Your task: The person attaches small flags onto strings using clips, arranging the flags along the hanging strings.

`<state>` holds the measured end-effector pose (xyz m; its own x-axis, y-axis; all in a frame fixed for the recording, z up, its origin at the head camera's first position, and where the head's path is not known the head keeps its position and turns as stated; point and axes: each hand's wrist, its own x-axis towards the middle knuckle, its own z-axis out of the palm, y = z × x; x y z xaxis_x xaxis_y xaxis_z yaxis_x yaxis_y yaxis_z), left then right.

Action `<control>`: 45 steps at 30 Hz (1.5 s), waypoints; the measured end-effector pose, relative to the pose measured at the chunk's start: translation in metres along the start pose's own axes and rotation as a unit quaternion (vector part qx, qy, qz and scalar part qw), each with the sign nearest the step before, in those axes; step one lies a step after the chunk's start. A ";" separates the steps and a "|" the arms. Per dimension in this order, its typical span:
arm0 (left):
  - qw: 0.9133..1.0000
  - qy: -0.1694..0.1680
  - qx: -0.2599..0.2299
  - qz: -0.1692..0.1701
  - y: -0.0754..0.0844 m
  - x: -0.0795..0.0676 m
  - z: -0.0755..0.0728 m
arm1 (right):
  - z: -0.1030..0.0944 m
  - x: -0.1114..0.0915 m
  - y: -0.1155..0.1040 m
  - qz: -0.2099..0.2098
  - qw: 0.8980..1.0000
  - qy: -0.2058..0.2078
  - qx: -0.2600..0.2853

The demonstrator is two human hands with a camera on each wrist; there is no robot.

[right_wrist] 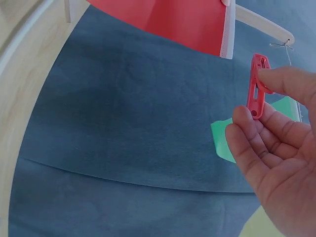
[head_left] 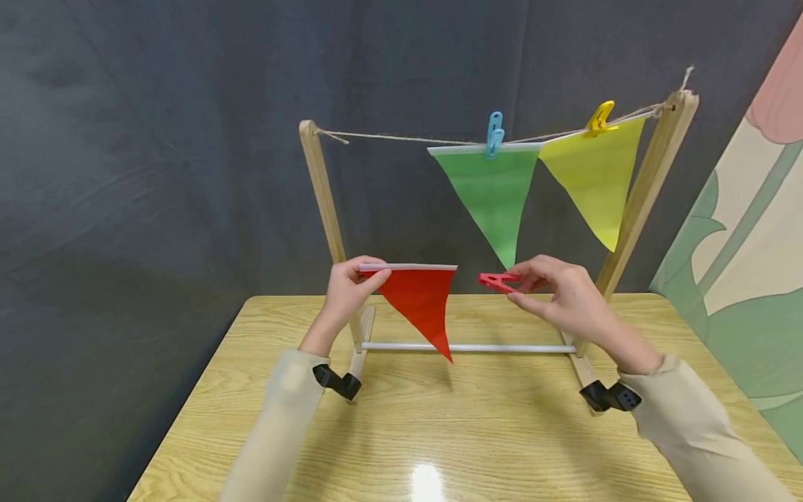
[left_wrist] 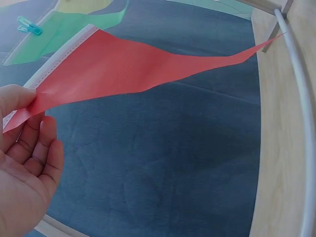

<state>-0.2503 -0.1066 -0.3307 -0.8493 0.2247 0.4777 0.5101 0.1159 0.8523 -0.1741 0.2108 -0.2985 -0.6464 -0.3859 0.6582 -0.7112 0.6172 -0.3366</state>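
My left hand (head_left: 351,289) pinches the white-edged top left corner of a red triangular flag (head_left: 423,296), which hangs point down in front of the wooden stand. In the left wrist view the thumb (left_wrist: 17,101) lies over that white edge. Between thumb and fingers, my right hand (head_left: 558,293) holds a red clothes clip (head_left: 498,280), just right of the flag and apart from it. Above, a green flag (head_left: 492,188) hangs from the string (head_left: 401,138) under a blue clip (head_left: 495,136). Beside it a yellow flag (head_left: 599,178) hangs under a yellow clip (head_left: 600,120).
The string runs between a left wooden post (head_left: 323,192) and a right wooden post (head_left: 655,167). A white rod (head_left: 502,348) joins their feet on the wooden table (head_left: 389,432). Behind stands a dark cloth (head_left: 188,174), with a flower-patterned panel (head_left: 753,279) at right.
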 end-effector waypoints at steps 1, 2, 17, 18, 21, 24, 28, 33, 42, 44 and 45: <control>1.000 0.001 0.001 0.004 0.002 0.001 -0.001 | -0.001 0.002 0.000 0.001 1.000 0.000 -0.001; 1.000 0.004 0.001 0.008 0.004 0.003 -0.001 | -0.002 0.004 -0.001 0.003 1.000 0.000 -0.001; 0.999 0.020 -0.011 0.030 0.023 0.021 -0.011 | -0.013 0.026 -0.005 -0.012 1.000 -0.001 -0.009; 0.999 0.020 -0.010 0.034 0.024 0.022 -0.011 | -0.014 0.027 -0.005 -0.012 1.000 -0.001 -0.010; 0.999 0.021 -0.005 0.038 0.028 0.024 -0.013 | -0.015 0.030 -0.007 -0.014 1.000 -0.002 -0.015; 0.999 0.022 0.002 0.039 0.031 0.026 -0.014 | -0.017 0.033 -0.009 -0.017 1.000 -0.003 -0.017; 0.999 0.029 0.001 0.035 0.036 0.027 -0.016 | -0.021 0.039 -0.010 -0.021 1.000 -0.002 -0.021; 0.999 0.039 0.000 0.037 0.041 0.029 -0.018 | -0.024 0.046 -0.011 -0.031 0.999 0.005 -0.027; 0.996 0.064 -0.018 0.058 0.050 0.038 -0.022 | -0.032 0.062 -0.013 -0.040 0.999 0.013 -0.033; 0.995 0.073 -0.017 0.063 0.052 0.040 -0.023 | -0.034 0.066 -0.015 -0.040 0.999 0.016 -0.032; 0.995 0.078 -0.017 0.063 0.053 0.041 -0.023 | -0.035 0.067 -0.015 -0.042 0.999 0.016 -0.031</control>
<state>-0.2611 -0.1134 -0.2605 -0.7905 0.0825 0.6069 0.6118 0.0622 0.7885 -0.1971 0.1991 -0.2259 -0.5759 -0.4157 0.7039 -0.7427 0.6260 -0.2380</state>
